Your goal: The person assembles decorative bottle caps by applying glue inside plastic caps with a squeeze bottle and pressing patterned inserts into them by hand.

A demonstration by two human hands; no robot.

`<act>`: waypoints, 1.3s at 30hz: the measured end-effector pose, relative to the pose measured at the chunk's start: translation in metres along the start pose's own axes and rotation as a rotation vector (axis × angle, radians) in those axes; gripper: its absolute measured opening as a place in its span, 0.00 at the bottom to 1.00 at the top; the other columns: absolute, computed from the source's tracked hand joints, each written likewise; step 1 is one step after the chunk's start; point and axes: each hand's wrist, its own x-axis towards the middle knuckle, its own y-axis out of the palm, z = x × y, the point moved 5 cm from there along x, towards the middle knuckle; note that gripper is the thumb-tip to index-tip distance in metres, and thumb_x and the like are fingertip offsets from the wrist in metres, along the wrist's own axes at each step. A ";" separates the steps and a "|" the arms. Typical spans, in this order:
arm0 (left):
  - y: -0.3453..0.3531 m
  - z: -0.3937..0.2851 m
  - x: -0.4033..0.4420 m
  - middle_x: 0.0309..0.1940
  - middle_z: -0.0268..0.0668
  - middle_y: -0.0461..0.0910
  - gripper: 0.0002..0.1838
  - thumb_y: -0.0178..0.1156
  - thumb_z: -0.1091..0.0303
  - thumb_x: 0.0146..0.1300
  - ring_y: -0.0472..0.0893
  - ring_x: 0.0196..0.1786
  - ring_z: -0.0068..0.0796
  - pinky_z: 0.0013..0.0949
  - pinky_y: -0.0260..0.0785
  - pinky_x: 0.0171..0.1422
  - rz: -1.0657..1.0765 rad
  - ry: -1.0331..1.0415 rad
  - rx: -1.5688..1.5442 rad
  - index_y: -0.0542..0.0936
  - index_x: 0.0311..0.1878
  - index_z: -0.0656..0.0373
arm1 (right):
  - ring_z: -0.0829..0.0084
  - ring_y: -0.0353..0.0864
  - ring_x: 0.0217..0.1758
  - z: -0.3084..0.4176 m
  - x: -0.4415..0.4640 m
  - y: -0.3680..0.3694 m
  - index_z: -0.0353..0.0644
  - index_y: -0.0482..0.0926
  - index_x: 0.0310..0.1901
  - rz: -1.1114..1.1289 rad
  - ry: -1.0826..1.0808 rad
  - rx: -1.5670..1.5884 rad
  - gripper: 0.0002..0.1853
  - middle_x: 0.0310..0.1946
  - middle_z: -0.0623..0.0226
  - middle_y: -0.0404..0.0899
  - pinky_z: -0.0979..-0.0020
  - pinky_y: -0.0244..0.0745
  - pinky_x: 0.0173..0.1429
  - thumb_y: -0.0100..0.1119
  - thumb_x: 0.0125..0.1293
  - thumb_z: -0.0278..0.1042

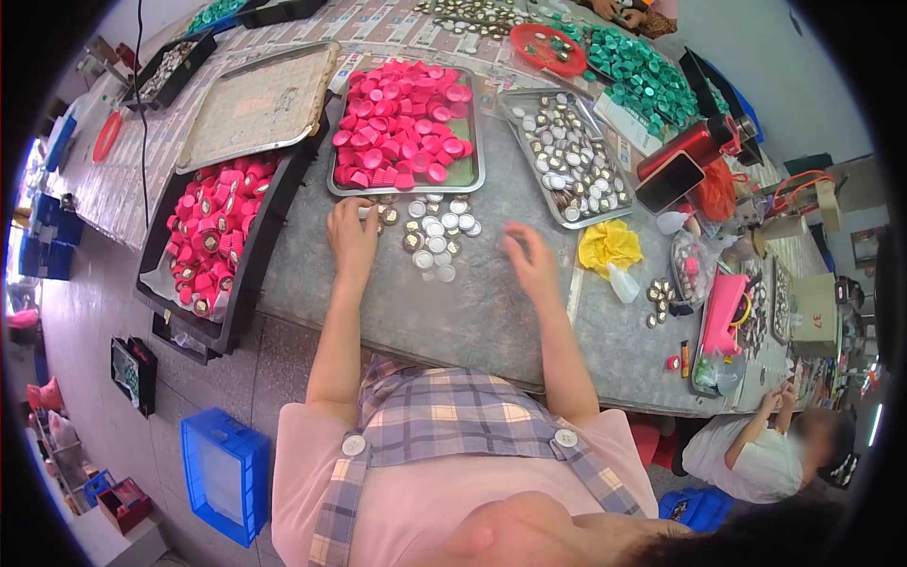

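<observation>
My left hand is at the near edge of a metal tray heaped with pink caps. Its fingers are bent together by the loose discs, with a small whitish piece at the fingertips that I cannot make out clearly. Several round white and dark-gold discs lie on the grey table between my hands. To their right, my right hand hovers with thumb and fingers apart, holding nothing visible. A second metal tray, behind and right of it, carries many more such discs.
At left, a black crate holds pink caps with inserts, partly under a worn empty tray. Right are a yellow cloth, white bottle, phone and red flask. Green caps lie far back; a person sits at right.
</observation>
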 end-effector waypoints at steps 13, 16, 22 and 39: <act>0.025 0.021 0.020 0.34 0.42 0.76 0.11 0.52 0.66 0.57 0.74 0.39 0.38 0.35 0.64 0.45 0.017 0.067 -0.131 0.74 0.39 0.62 | 0.60 0.72 0.41 -0.016 0.083 0.073 0.37 0.70 0.39 -0.008 0.020 0.153 0.13 0.34 0.59 0.75 0.64 0.64 0.47 0.53 0.56 0.36; 0.035 0.009 0.022 0.35 0.42 0.75 0.12 0.54 0.65 0.55 0.73 0.41 0.40 0.37 0.63 0.47 0.121 0.072 -0.185 0.75 0.40 0.61 | 0.59 0.72 0.44 -0.009 0.082 0.074 0.36 0.70 0.41 0.009 -0.096 0.067 0.15 0.35 0.57 0.75 0.63 0.63 0.49 0.54 0.55 0.37; 0.064 -0.037 0.015 0.36 0.43 0.75 0.16 0.56 0.64 0.52 0.72 0.43 0.43 0.41 0.61 0.49 0.274 0.290 -0.155 0.75 0.44 0.59 | 0.57 0.70 0.45 0.020 0.062 0.096 0.35 0.72 0.41 -0.003 -0.457 -0.046 0.15 0.39 0.55 0.73 0.62 0.63 0.50 0.52 0.55 0.37; 0.085 -0.049 -0.016 0.46 0.43 0.74 0.17 0.54 0.68 0.56 0.74 0.46 0.40 0.34 0.65 0.49 0.346 0.006 -0.787 0.72 0.50 0.61 | 0.69 0.76 0.31 -0.007 0.053 0.049 0.38 0.77 0.39 0.062 0.042 0.285 0.14 0.28 0.62 0.78 0.71 0.69 0.37 0.47 0.62 0.40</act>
